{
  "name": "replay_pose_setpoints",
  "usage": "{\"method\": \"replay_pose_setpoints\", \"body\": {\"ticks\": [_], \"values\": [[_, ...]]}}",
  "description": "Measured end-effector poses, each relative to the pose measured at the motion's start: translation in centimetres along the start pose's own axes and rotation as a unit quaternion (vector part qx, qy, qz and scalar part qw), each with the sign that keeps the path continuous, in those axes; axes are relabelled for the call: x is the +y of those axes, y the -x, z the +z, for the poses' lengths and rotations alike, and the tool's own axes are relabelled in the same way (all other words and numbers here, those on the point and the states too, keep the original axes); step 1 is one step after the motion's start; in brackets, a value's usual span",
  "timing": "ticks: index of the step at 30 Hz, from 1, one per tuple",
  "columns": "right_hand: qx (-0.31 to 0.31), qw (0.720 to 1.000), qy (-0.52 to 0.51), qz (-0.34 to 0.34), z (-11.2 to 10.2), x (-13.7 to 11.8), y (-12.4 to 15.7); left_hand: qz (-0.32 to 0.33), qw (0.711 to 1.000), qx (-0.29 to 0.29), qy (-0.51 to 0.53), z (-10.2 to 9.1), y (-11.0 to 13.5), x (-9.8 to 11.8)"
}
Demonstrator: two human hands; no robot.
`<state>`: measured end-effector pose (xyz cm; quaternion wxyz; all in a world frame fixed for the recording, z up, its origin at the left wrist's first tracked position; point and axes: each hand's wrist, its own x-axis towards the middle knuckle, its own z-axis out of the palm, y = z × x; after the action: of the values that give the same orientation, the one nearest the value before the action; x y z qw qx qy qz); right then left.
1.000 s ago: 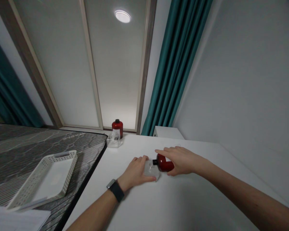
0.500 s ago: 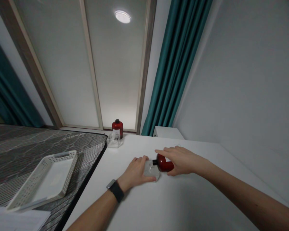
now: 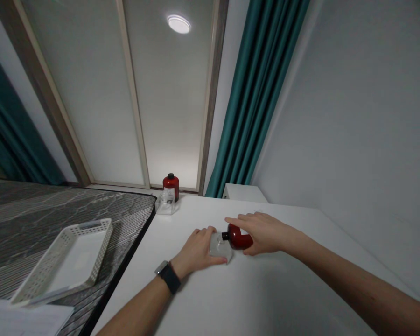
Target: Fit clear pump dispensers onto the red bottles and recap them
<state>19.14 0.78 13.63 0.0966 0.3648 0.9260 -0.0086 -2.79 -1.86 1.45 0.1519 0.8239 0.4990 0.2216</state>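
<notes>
My left hand (image 3: 199, 252), with a dark watch (image 3: 168, 276) on its wrist, grips a small clear container (image 3: 220, 246) at the white table. Thumb and fingers lie along its near and far sides. In my right hand (image 3: 262, 233) is a dark red bottle (image 3: 239, 237) with a black cap, tipped on its side. The capped end points left, over the right part of the clear container. Part of the bottle's body and its white label are hidden behind my right hand.
Another red bottle (image 3: 171, 183) stands at the far left table edge, behind a clear box (image 3: 165, 206). On the grey bed (image 3: 126, 205) at left lie a white basket (image 3: 97, 261) and paper sheets (image 3: 28, 318). A white cabinet (image 3: 245, 192) adjoins the table's far side.
</notes>
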Motion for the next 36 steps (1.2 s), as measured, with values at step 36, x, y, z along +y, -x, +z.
{"method": "replay_pose_setpoints", "body": {"ticks": [36], "values": [[-0.015,1.0,0.005,0.002,-0.31,0.03,-0.22,0.001,1.0,-0.002,-0.008,-0.09,0.04,0.05]]}}
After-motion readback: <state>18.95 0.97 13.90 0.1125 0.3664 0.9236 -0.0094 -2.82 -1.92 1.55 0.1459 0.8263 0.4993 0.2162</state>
